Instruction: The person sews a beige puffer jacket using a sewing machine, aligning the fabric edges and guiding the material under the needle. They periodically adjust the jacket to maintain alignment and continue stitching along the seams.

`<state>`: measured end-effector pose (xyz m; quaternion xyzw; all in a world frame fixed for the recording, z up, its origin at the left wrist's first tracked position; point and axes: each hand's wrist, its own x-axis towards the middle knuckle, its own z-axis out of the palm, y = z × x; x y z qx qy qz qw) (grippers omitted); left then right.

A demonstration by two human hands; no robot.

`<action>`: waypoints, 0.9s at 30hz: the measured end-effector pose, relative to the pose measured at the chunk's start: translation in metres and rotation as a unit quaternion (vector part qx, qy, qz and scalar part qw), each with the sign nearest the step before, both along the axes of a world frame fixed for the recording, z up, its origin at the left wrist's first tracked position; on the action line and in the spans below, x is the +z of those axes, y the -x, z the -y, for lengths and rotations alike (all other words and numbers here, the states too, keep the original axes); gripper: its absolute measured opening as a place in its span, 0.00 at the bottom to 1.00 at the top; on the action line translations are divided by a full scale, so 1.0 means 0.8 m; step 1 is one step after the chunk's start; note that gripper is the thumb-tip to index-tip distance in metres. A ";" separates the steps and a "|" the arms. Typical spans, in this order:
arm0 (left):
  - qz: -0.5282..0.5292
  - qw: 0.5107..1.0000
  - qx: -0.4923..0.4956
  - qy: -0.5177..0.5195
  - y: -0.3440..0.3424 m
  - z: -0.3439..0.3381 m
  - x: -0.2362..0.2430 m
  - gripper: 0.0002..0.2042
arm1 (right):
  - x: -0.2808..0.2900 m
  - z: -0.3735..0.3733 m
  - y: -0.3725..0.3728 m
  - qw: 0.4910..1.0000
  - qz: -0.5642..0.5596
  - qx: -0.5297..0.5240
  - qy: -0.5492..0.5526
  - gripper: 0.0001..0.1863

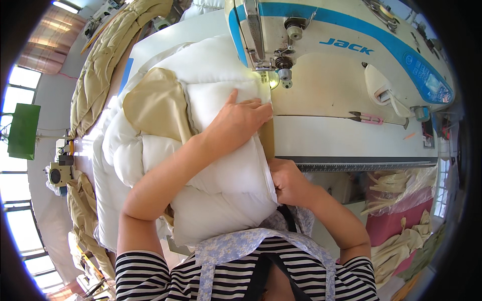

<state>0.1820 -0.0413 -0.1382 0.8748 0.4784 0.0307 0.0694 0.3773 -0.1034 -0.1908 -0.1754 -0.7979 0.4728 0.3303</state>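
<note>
My left hand (243, 118) lies on a white quilted, padded fabric piece (216, 185) just below the sewing machine's lit presser foot (266, 76), fingers apart and pressing along its right edge. My right hand (288, 183) is closed on that same edge lower down, at the table's front, its fingertips partly hidden. A beige fabric panel (155, 100) lies folded over the white padding at the upper left, and a narrow beige strip shows under the edge between my hands.
Pink-handled snips (369, 119) lie right of the needle; a ruler strip (361, 165) runs along the table edge. Beige quilted pieces (103, 60) are piled at the far left, beside a green board (22, 130). Fabric and plastic wrap (396, 195) sit below right.
</note>
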 end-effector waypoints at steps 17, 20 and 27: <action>-0.004 0.965 0.144 0.218 -0.013 0.100 0.040 0.15 | 0.004 0.085 0.018 0.959 0.011 0.045 -0.280 0.09; 0.181 0.945 0.248 0.112 0.010 0.114 0.052 0.11 | 0.005 0.093 0.004 0.980 0.080 -0.031 -0.181 0.12; 0.170 0.977 0.086 -0.097 -0.005 0.091 0.082 0.09 | 0.005 0.108 -0.003 0.989 0.063 -0.018 -0.132 0.11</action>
